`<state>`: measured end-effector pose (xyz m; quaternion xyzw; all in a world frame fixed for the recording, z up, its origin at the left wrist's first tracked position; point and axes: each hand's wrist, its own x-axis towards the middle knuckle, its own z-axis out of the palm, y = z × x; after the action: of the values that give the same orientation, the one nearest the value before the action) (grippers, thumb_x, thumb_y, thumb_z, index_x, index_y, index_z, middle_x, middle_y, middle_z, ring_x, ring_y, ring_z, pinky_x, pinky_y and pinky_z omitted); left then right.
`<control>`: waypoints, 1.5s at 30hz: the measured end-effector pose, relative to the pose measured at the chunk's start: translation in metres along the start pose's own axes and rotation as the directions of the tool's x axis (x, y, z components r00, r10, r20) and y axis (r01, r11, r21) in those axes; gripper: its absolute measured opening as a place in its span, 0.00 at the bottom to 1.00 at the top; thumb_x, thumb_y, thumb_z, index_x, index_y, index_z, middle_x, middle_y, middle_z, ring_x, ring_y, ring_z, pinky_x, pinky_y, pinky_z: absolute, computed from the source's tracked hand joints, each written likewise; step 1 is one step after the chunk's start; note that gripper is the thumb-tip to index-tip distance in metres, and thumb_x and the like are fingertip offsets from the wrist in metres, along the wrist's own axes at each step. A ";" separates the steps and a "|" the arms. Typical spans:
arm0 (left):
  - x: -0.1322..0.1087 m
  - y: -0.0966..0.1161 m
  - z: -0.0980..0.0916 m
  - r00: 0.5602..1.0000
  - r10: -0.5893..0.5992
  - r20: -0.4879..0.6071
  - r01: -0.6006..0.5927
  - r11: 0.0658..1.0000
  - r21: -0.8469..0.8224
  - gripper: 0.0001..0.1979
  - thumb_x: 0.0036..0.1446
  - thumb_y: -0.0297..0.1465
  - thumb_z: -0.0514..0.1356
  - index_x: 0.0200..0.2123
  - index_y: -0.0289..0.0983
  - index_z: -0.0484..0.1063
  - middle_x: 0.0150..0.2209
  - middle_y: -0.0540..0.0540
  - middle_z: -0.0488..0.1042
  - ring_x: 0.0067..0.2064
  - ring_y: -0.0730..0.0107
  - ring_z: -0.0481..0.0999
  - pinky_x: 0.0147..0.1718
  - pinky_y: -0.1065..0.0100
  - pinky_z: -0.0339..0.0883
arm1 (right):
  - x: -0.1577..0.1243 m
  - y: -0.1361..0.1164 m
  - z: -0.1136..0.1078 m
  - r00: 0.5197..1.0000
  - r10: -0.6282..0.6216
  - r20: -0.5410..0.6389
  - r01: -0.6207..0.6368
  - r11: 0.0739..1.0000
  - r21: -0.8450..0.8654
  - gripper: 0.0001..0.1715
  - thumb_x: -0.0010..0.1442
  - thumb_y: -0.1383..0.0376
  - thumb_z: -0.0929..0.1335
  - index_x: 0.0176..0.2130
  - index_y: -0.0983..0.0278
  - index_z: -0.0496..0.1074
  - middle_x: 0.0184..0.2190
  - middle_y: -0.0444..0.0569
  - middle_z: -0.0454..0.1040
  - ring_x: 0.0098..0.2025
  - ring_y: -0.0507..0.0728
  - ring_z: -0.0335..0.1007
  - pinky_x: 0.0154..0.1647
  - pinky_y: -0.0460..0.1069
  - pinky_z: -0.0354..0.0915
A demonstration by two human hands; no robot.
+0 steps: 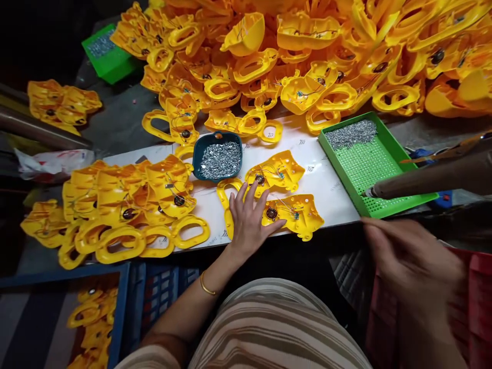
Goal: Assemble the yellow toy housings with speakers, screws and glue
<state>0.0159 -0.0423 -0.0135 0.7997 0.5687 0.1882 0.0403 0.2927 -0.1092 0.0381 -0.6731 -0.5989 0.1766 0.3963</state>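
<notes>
My left hand [248, 218], fingers spread, lies over the handle end of a yellow plastic shell half [309, 218] with a round black part and thin wires inside. Just beyond it is a second such shell half [290, 171], its handle loop partly behind my fingers. My right hand [415, 264] is blurred by motion in front of the near corner of a green perforated tray [395, 202]; whether it holds anything cannot be made out. Small metal screws [353, 134] are heaped at the tray's far end. A dark teal dish [197, 159] full of small metal pieces stands beyond my left hand.
Stacked yellow shells [126, 192] lie left on the white-covered table [330, 197]; a large heap [307, 33] fills the back. A dark rod-like tool [430, 177] reaches over the tray from the right. A blue crate [125, 307] and a red crate [478, 307] stand below.
</notes>
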 end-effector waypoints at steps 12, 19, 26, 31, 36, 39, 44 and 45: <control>-0.005 0.005 -0.001 0.998 -0.057 -0.007 0.057 0.998 -0.024 0.33 0.51 0.49 0.65 0.56 0.39 0.70 0.64 0.34 0.61 0.67 0.42 0.53 0.64 0.39 0.39 | 0.081 -0.084 0.119 0.763 -0.163 0.625 0.438 0.841 -0.316 0.15 0.64 0.60 0.65 0.36 0.64 0.78 0.35 0.55 0.75 0.41 0.63 0.68 0.34 0.53 0.59; -0.003 -0.001 -0.003 0.999 -0.043 0.023 0.044 0.998 -0.038 0.32 0.50 0.48 0.67 0.55 0.40 0.71 0.65 0.35 0.59 0.67 0.40 0.52 0.63 0.38 0.38 | 0.059 -0.033 0.060 0.888 0.099 0.449 -0.172 0.977 0.124 0.11 0.56 0.60 0.67 0.32 0.65 0.74 0.26 0.46 0.75 0.25 0.51 0.67 0.24 0.45 0.59; 0.012 0.021 -0.010 0.999 0.040 -0.021 -0.042 0.992 -0.117 0.19 0.59 0.44 0.61 0.52 0.46 0.74 0.65 0.40 0.60 0.68 0.46 0.52 0.63 0.41 0.41 | 0.028 -0.002 0.057 0.902 0.266 0.340 -0.393 0.834 0.388 0.17 0.53 0.52 0.71 0.30 0.64 0.75 0.27 0.47 0.77 0.28 0.53 0.72 0.31 0.47 0.70; 0.027 0.053 -0.007 0.990 0.135 0.026 -0.125 0.960 -0.252 0.11 0.62 0.39 0.58 0.44 0.47 0.79 0.64 0.45 0.62 0.68 0.51 0.51 0.64 0.42 0.40 | 0.026 -0.007 0.064 0.915 0.271 0.298 -0.383 0.815 0.435 0.19 0.55 0.50 0.71 0.30 0.64 0.77 0.27 0.47 0.77 0.29 0.54 0.73 0.30 0.47 0.70; 0.031 0.061 -0.005 0.991 0.080 0.107 -0.036 0.929 -0.369 0.09 0.61 0.38 0.59 0.39 0.46 0.80 0.62 0.45 0.64 0.67 0.53 0.51 0.64 0.44 0.44 | 0.026 -0.010 0.065 0.931 0.220 0.291 -0.332 0.842 0.425 0.17 0.57 0.52 0.70 0.32 0.64 0.78 0.29 0.48 0.77 0.30 0.54 0.72 0.30 0.47 0.67; 0.030 0.060 -0.006 0.990 0.036 0.139 0.022 0.918 -0.395 0.09 0.61 0.38 0.60 0.35 0.43 0.79 0.61 0.46 0.66 0.67 0.53 0.52 0.64 0.45 0.46 | 0.023 -0.013 0.067 0.954 0.162 0.253 -0.253 0.887 0.387 0.15 0.59 0.55 0.69 0.34 0.63 0.79 0.29 0.48 0.76 0.30 0.53 0.70 0.28 0.47 0.64; 0.027 0.059 -0.004 0.991 0.022 0.130 0.030 0.921 -0.388 0.10 0.63 0.37 0.57 0.34 0.41 0.77 0.62 0.44 0.64 0.67 0.54 0.51 0.64 0.46 0.47 | 0.018 -0.011 0.066 0.983 0.062 0.174 -0.108 0.957 0.271 0.14 0.63 0.59 0.67 0.43 0.61 0.79 0.31 0.47 0.73 0.28 0.51 0.66 0.26 0.46 0.62; 0.026 0.059 -0.004 0.991 0.028 0.131 0.023 0.928 -0.373 0.10 0.63 0.36 0.56 0.34 0.41 0.76 0.63 0.43 0.63 0.67 0.54 0.50 0.64 0.45 0.46 | 0.016 -0.008 0.066 0.985 0.076 0.155 -0.113 0.962 0.250 0.15 0.64 0.59 0.65 0.46 0.61 0.78 0.34 0.48 0.73 0.29 0.51 0.67 0.27 0.46 0.63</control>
<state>0.0744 -0.0393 0.0132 0.7890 0.5175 0.2389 0.2295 0.2438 -0.0730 0.0069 -0.6292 -0.5649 0.3197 0.4276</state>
